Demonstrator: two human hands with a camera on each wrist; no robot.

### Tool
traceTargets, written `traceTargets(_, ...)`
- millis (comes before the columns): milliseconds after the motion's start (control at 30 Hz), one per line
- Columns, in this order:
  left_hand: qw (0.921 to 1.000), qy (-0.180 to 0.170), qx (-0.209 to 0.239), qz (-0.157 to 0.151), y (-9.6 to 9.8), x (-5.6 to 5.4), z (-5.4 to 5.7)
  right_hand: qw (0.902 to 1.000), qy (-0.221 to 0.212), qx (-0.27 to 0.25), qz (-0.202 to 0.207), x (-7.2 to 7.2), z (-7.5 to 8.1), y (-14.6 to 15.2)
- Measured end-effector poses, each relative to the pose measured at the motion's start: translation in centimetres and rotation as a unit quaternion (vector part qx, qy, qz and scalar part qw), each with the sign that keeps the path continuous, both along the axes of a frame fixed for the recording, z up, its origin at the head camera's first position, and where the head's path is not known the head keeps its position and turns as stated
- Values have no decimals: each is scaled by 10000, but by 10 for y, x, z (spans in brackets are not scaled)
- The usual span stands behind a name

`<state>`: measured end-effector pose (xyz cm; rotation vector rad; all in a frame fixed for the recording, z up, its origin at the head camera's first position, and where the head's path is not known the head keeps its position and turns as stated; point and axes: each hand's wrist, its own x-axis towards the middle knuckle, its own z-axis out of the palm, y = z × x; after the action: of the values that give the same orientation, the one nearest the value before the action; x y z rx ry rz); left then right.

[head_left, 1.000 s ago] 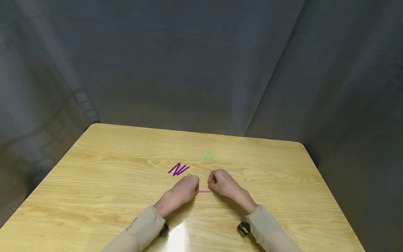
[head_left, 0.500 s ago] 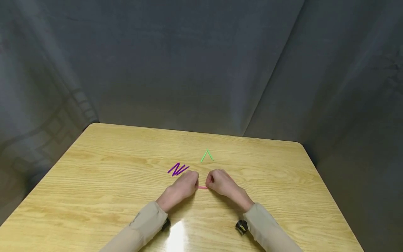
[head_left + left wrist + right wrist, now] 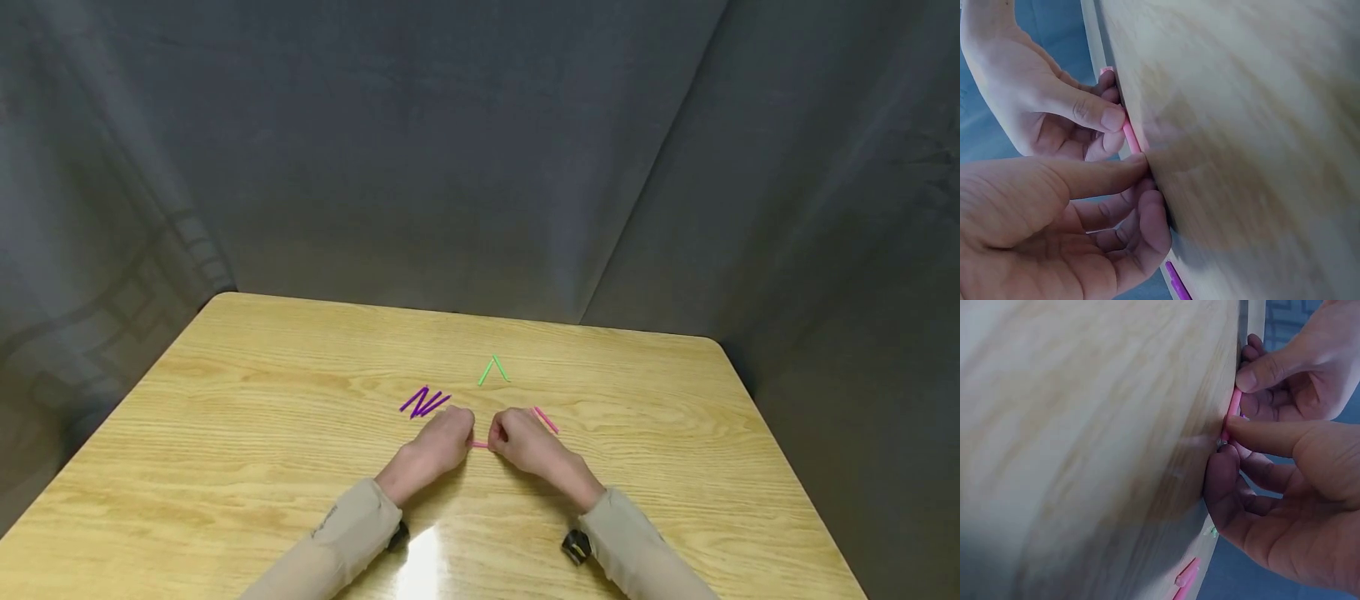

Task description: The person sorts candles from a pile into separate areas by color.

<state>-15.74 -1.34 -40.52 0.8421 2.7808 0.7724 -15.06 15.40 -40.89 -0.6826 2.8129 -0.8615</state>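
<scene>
In the head view, a thin pink stick (image 3: 480, 445) bridges the small gap between the two hands, low over the wooden table. My left hand (image 3: 444, 439) pinches its left end with thumb and fingertips. At the other end, my right hand (image 3: 525, 439) pinches it the same way. Both wrist views show the pink stick (image 3: 1131, 136) close along the table surface, its ends hidden by the thumbs. Just beyond the right hand lies another pink piece (image 3: 546, 420), slanted; pink also shows below that hand as a stick (image 3: 1187, 577) in the right wrist view.
Several purple sticks (image 3: 425, 402) lie in a zigzag just beyond the left hand. Farther back, two green sticks (image 3: 494, 369) form a peak. The table (image 3: 300, 375) ends at a dark grey curtain (image 3: 420, 167) behind and at the sides.
Both hands have shifted slightly away from the body with the pink stick, and the gap between them has narrowed. A slanted pink piece now shows beyond the right hand, unseen before.
</scene>
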Motion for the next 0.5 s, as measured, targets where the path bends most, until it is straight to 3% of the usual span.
traceTargets(200,9999,-129,-70,32,2,-1,0,9998,167,64,82,0,-2,0)
traceTargets(500,10000,8,-8,71,0,-2,-2,9999,89,32,77,-1,-2,0)
